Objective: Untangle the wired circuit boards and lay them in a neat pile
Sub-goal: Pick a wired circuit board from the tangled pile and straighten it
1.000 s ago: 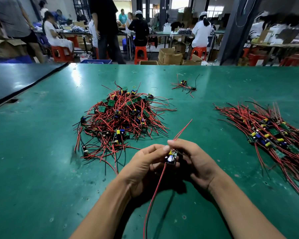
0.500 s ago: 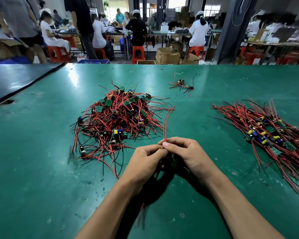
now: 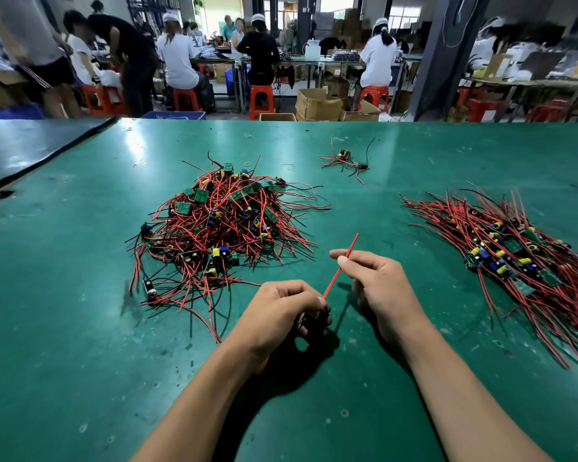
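Head view. Green surface (image 3: 80, 328), seen from its near edge.

Left hand (image 3: 281, 315) curled closed near the middle of the near edge, fingers wrapped around something dark; presumably one circuit board, but board itself hidden inside the fist. Right hand (image 3: 377, 288) just beside it, thumb and forefinger pinched on a red wire (image 3: 339, 270) that runs straight from the left fist up through the pinch, free end pointing toward the far right corner. Wire taut between the two hands.

Step in hand, judged: straightening the lead of a single freed board. To do well: keep left fist steady as anchor, slide right pinch outward along the wire to the tip with light, even pressure; avoid jerking at the solder joint. Then check for any second lead under the palm (not visible) and straighten likewise.

Tangled heap (image 3: 221, 225) of boards and red and black wires left of centre, well short of the far edge; much still unsorted. Neat pile (image 3: 514, 261) toward the right edge, wires combed roughly parallel; likely destination, so board best laid in the same orientation.

Small stray cluster (image 3: 344, 160) near the far edge, apart from both piles.

Obstructions: loose wire ends from the heap reach close to the left hand; risk of snagging when lifting away. Path to the right pile looks open.

Beyond the far edge: people seated on red stools (image 3: 261, 98), cardboard boxes (image 3: 317, 103), other benches. No bearing on the step.
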`<state>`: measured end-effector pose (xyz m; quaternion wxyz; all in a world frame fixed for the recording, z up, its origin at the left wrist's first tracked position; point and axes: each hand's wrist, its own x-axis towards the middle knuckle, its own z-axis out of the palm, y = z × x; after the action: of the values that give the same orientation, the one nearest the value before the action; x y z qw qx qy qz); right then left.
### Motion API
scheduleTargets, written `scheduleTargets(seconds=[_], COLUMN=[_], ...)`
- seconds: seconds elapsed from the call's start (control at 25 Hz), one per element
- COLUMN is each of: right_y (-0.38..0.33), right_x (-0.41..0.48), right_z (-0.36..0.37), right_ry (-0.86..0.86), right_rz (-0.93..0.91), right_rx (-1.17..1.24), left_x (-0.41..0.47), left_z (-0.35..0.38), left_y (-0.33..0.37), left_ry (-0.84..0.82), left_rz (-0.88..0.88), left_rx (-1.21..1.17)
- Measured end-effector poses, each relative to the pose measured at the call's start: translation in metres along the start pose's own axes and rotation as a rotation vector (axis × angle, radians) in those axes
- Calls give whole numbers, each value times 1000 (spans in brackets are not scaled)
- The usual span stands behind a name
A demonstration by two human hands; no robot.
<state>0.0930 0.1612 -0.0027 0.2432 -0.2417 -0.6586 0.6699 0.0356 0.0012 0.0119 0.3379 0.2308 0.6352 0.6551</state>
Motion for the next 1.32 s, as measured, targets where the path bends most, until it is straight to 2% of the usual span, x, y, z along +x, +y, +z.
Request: scheduleTargets(seconds=[0.12,0.16,0.24,0.32,0.4,0.6,0.76,0.96,1.16,1.24,1.32], right_y=[0,-1,-1,-1,-2,-3,-8,-20,-18,-17,-17], right_x=[-1,-3,-11,-19,-17,-5,-1,1,0,0,-1], right_z=[4,7,16,22,21,10,5,-2,-2,-1,0], right_ry=[39,-20,-241,-376,-327,-63,49,50,5,-13,36], right_rz=[39,90,188,209,208,127,183,398,417,392,324], right_rx=[76,132,173,170,171,243,433,792,938,923,708], left_x=[0,0,1,1,-1,-8,-8,-7,-6,-7,-4], left_z=[3,4,3,2,1,1,0,-2,-4,-3,1], left_y=[-2,-3,-6,-7,-5,-1,-2,-4,-5,-5,-4], left_ry=[46,79,133,140,109,-20,-86,-173,-226,-201,-50], left_rz=[19,32,57,72,58,34,72,73,39,32,25], left_rx=[-18,-29,-35,-31,-44,11,69,54,40,44,-30])
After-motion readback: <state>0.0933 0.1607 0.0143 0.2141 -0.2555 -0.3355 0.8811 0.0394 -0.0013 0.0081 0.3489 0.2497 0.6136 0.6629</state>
